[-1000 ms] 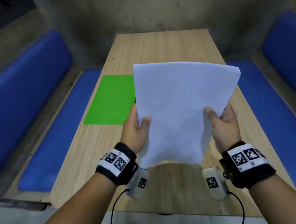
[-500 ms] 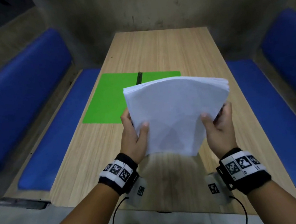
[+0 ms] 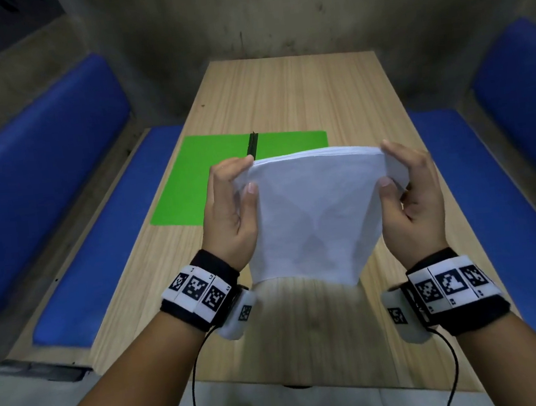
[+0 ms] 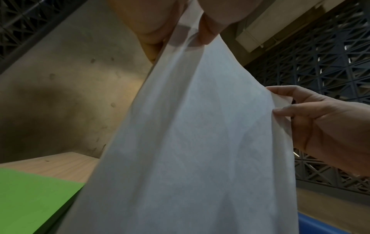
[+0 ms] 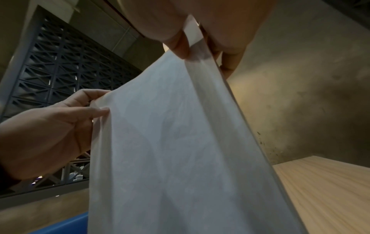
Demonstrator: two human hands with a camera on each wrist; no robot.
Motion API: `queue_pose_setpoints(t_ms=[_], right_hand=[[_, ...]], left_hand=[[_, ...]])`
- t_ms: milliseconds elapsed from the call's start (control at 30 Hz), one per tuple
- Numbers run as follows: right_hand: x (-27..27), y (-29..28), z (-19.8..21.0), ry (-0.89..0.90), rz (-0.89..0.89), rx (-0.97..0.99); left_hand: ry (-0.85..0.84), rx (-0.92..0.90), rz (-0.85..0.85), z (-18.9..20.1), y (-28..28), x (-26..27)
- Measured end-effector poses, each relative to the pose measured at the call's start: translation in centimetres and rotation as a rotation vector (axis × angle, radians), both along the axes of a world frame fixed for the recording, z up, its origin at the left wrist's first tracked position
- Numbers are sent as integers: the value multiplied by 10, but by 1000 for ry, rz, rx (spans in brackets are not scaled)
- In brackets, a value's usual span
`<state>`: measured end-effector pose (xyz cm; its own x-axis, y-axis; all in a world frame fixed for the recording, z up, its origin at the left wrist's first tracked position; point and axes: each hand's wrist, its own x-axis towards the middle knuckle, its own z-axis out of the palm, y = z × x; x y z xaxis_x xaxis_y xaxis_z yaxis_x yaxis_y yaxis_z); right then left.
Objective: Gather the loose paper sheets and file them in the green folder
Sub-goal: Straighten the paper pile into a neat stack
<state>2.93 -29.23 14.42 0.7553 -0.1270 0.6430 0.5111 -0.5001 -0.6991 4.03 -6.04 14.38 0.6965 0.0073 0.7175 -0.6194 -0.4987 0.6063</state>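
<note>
A stack of white paper sheets (image 3: pixel 314 211) stands nearly upright above the wooden table, its lower edge close to the tabletop. My left hand (image 3: pixel 241 185) pinches the stack's upper left corner between thumb and fingers. My right hand (image 3: pixel 392 170) pinches the upper right corner the same way. Both wrist views show the paper sheets (image 4: pixel 200 142) (image 5: pixel 170 142) hanging down from the pinching fingers. The green folder (image 3: pixel 198 180) lies open and flat on the table behind and left of the stack, with a black clip (image 3: pixel 252 143) along its spine; its right half is partly hidden by the paper.
The wooden table (image 3: pixel 298 93) runs away from me to a concrete wall. Blue padded benches (image 3: pixel 79 272) (image 3: pixel 492 212) flank it on both sides. Cables hang from both wrist bands over the near table edge.
The stack has dropped lower and tipped upright, uncovering more of the green folder. Both hands slid from the stack's lower sides up to its top corners.
</note>
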Motion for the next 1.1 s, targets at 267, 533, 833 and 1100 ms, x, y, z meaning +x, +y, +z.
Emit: queue_pose_setpoints(t_ms=[267, 533, 833, 1100], right_hand=[[-3, 0, -2, 20, 30, 54], [-4, 1, 4, 62, 48, 133], [-5, 15, -35, 520, 96, 610], [-11, 11, -36, 452, 85, 610]], left_hand=[[14, 3, -35, 0, 3, 1], [83, -82, -83, 1, 3, 1], [605, -595, -197, -54, -4, -3], [487, -559, -264, -57, -8, -18]])
